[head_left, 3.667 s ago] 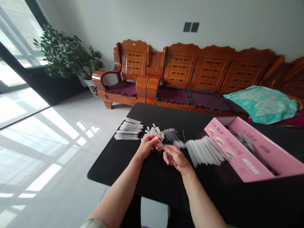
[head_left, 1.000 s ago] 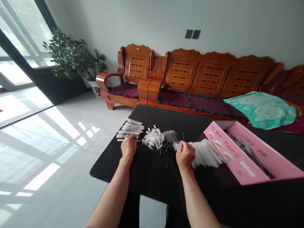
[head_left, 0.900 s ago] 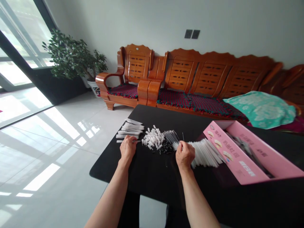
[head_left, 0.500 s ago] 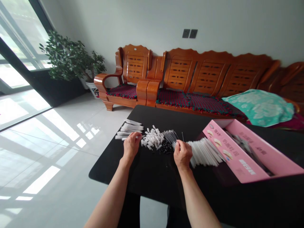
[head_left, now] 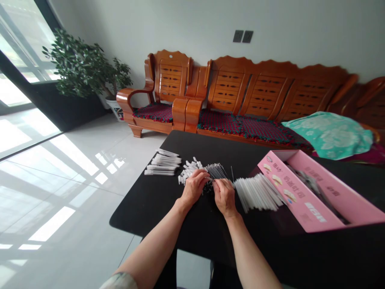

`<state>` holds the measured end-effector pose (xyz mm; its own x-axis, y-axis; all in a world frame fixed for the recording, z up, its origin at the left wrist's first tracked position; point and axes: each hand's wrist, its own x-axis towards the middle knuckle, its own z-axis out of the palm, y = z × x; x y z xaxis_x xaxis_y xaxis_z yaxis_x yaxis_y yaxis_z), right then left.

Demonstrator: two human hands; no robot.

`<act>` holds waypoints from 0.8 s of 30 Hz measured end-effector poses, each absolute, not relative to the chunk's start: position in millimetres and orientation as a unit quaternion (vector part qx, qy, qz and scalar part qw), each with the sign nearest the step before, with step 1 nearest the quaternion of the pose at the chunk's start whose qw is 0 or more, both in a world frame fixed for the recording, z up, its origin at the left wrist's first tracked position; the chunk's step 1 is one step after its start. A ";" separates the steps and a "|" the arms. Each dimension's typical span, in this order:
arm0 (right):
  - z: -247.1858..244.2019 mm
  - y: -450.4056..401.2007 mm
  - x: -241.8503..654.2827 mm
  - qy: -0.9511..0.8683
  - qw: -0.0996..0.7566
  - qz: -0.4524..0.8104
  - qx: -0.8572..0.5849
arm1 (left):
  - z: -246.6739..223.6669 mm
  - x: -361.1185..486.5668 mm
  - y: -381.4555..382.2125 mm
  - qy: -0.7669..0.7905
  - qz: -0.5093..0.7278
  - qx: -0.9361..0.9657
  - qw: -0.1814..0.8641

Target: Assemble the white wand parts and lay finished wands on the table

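My left hand (head_left: 194,188) is closed over the near edge of the white caps (head_left: 187,170) and small black pieces (head_left: 207,188); what its fingers pinch is too small to name. Almost touching it, my right hand (head_left: 224,196) is also closed, its fingertips at the lower end of the dark thin rods (head_left: 217,170), its hold hidden. White capped sticks (head_left: 164,162) lie in a stack on the left. White tubes (head_left: 258,192) are spread to the right of my right hand. A single dark rod (head_left: 232,173) lies between the rods and the tubes.
An open pink box (head_left: 306,200) stands on the black table (head_left: 144,212) at the right, with dark and grey contents. Behind the table are a wooden sofa (head_left: 228,86) and a turquoise cloth (head_left: 333,134). A potted plant (head_left: 87,70) stands at the back left.
My left hand has moved right, from the capped sticks to beside my right hand. My right hand has shifted slightly left. The view has tilted a little.
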<state>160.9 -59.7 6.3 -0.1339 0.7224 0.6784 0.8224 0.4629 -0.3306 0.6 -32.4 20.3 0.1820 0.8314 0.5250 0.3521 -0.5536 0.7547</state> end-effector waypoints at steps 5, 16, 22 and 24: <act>5.8 -60.7 161.0 -0.723 0.458 -0.070 -0.512 | 15.5 -0.5 -25.2 0.492 0.553 0.566 0.364; 7.8 -61.0 152.3 -0.779 0.396 -0.059 -0.482 | 11.6 -1.6 -12.3 0.381 0.599 0.413 0.570; 5.7 -60.0 151.5 -0.781 0.394 -0.063 -0.481 | 9.1 -3.0 -12.5 0.398 0.594 0.430 0.551; 6.0 -60.0 150.9 -0.778 0.398 -0.059 -0.482 | 8.5 -2.8 -12.3 0.404 0.596 0.428 0.546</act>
